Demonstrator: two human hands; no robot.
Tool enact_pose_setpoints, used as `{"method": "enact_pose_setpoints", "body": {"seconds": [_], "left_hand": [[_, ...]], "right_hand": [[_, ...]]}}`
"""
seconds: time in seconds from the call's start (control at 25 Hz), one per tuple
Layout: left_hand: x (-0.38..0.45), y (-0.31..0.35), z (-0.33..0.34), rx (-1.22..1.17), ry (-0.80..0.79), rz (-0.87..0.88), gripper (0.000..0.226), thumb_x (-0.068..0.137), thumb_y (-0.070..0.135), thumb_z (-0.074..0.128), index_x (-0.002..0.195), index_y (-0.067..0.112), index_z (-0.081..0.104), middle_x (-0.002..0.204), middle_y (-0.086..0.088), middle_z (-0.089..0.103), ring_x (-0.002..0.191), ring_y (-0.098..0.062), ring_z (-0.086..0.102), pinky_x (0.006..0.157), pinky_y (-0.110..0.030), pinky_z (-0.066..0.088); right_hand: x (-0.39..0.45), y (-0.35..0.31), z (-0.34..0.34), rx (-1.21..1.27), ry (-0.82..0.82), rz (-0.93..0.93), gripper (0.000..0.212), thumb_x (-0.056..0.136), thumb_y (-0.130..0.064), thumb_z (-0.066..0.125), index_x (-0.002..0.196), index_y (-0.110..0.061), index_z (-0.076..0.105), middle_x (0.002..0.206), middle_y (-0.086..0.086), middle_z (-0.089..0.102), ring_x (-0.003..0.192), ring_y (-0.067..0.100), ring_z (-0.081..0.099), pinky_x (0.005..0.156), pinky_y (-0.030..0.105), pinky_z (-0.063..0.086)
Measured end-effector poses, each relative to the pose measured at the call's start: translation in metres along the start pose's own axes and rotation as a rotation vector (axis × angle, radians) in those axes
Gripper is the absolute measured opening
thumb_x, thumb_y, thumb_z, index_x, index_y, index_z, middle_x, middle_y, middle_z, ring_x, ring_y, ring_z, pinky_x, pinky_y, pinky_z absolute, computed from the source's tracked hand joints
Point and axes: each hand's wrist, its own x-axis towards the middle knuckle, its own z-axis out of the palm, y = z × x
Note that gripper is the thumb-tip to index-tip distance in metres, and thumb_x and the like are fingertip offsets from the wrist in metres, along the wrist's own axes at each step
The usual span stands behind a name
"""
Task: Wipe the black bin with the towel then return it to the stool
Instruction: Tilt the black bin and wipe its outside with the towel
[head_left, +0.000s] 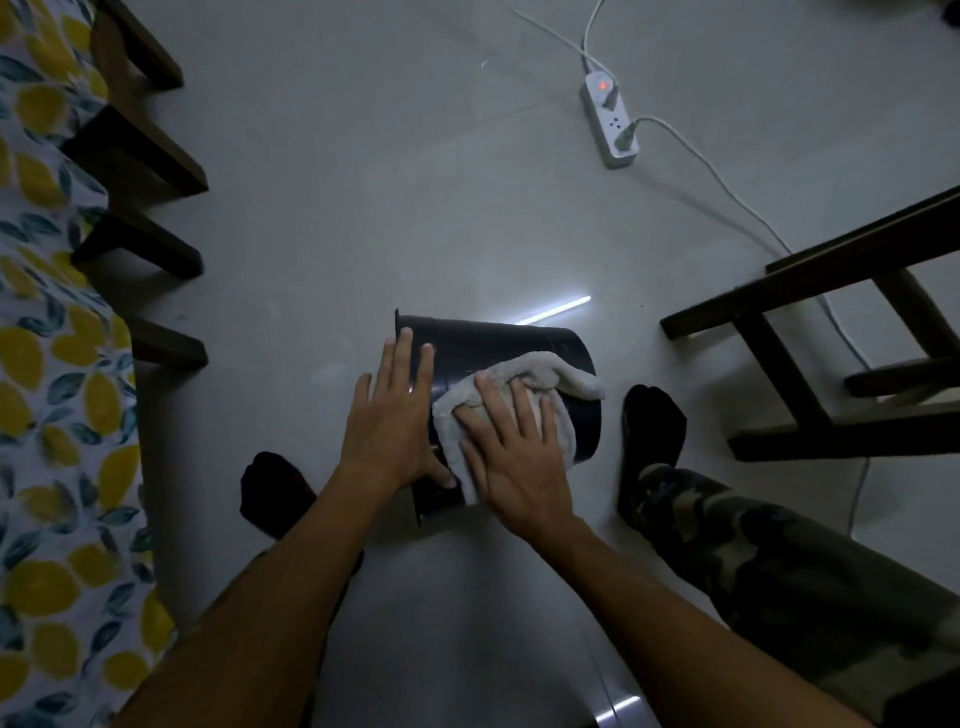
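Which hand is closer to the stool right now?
Right. The right hand presses the towel on the bin, on the side toward the stool; the left hand rests at the bin's rim, farther away.

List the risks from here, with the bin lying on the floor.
1. The round black plastic bin lies on its side on glossy floor; it may roll if the steadying left hand slips.
2. The white cable from the lit power strip runs by the dark wooden stool; a socked foot could snag it.
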Motion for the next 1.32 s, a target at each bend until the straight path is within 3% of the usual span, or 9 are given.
{"method": "enact_pose_setpoints", "body": {"seconds": [0.2, 0.36, 0.48, 0.64, 0.8, 0.96, 1.08, 1.24, 1.32], "left_hand": [[0.008, -0.006, -0.007, -0.003, -0.036, 0.015, 0.164, 0.045, 0.084, 0.078, 0.159, 0.014, -0.017, 0.163, -0.014, -0.032, 0.154, -0.031, -0.017, 0.124, -0.054, 0.009], [0.016, -0.005, -0.016, -0.017, -0.088, -0.006, 0.166, 0.042, 0.082, 0.081, 0.158, 0.017, -0.019, 0.162, -0.011, -0.035, 0.154, -0.031, -0.02, 0.122, -0.057, 0.008], [0.022, -0.006, -0.02, -0.041, -0.109, -0.028, 0.167, 0.041, 0.079, 0.083, 0.158, 0.019, -0.021, 0.16, -0.009, -0.039, 0.153, -0.031, -0.02, 0.121, -0.058, 0.008], [0.02, -0.01, -0.016, -0.081, -0.08, -0.017, 0.168, 0.04, 0.081, 0.083, 0.159, 0.018, -0.018, 0.16, -0.008, -0.039, 0.154, -0.031, -0.017, 0.123, -0.058, 0.015], [0.013, -0.009, -0.011, -0.133, -0.054, 0.013, 0.17, 0.037, 0.082, 0.083, 0.16, 0.017, -0.016, 0.16, -0.006, -0.039, 0.155, -0.028, -0.013, 0.122, -0.055, 0.019], [0.018, -0.007, -0.018, -0.131, -0.083, -0.014, 0.171, 0.036, 0.078, 0.086, 0.159, 0.02, -0.018, 0.157, -0.002, -0.045, 0.155, -0.028, -0.014, 0.122, -0.055, 0.021], [0.028, -0.007, -0.023, -0.134, -0.104, -0.024, 0.171, 0.034, 0.075, 0.088, 0.16, 0.022, -0.015, 0.159, -0.001, -0.041, 0.155, -0.029, -0.014, 0.12, -0.057, 0.024], [0.032, -0.013, -0.021, -0.13, -0.089, -0.011, 0.171, 0.034, 0.078, 0.086, 0.16, 0.02, -0.013, 0.16, -0.003, -0.04, 0.155, -0.03, -0.011, 0.119, -0.054, 0.028], [0.026, -0.013, -0.017, -0.131, -0.072, 0.012, 0.171, 0.034, 0.079, 0.085, 0.16, 0.019, -0.013, 0.16, -0.004, -0.041, 0.156, -0.031, -0.006, 0.118, -0.052, 0.029]], "right_hand": [[0.046, 0.02, 0.001, -0.007, 0.063, 0.107, 0.055, 0.107, -0.047, 0.038, 0.159, -0.029, 0.037, 0.171, 0.005, 0.025, 0.158, 0.034, 0.022, 0.125, 0.058, 0.021], [0.069, 0.045, -0.01, 0.007, 0.089, 0.325, 0.054, 0.108, -0.045, 0.033, 0.16, -0.03, 0.034, 0.169, 0.007, 0.029, 0.155, 0.034, 0.029, 0.12, 0.055, 0.032], [0.052, 0.042, -0.011, 0.007, 0.119, 0.513, 0.057, 0.11, -0.043, 0.031, 0.164, -0.028, 0.024, 0.173, 0.01, 0.017, 0.158, 0.037, 0.019, 0.122, 0.055, 0.029], [-0.018, -0.013, 0.017, -0.011, 0.056, 0.207, 0.068, 0.107, -0.05, 0.038, 0.166, -0.023, 0.017, 0.173, 0.016, 0.014, 0.157, 0.043, 0.017, 0.126, 0.058, 0.023], [0.041, -0.003, 0.007, -0.014, 0.027, -0.043, 0.067, 0.103, -0.049, 0.038, 0.163, -0.019, 0.03, 0.171, 0.015, 0.023, 0.158, 0.037, 0.019, 0.13, 0.037, -0.006], [0.083, 0.035, -0.004, -0.027, 0.108, 0.254, 0.053, 0.109, -0.043, 0.032, 0.159, -0.026, 0.038, 0.167, 0.009, 0.036, 0.155, 0.031, 0.031, 0.126, 0.049, 0.025], [0.058, 0.054, -0.002, -0.018, 0.213, 0.431, 0.052, 0.11, -0.038, 0.037, 0.161, -0.025, 0.036, 0.167, 0.009, 0.034, 0.155, 0.034, 0.03, 0.121, 0.051, 0.032], [-0.026, 0.01, 0.024, -0.056, 0.119, 0.147, 0.071, 0.102, -0.04, 0.057, 0.163, -0.022, 0.027, 0.171, 0.014, 0.022, 0.151, 0.047, 0.032, 0.116, 0.06, 0.039], [-0.022, 0.0, 0.025, -0.032, 0.099, -0.027, 0.068, 0.104, -0.049, 0.05, 0.162, -0.021, 0.031, 0.17, 0.014, 0.024, 0.152, 0.042, 0.034, 0.12, 0.059, 0.035]]}}
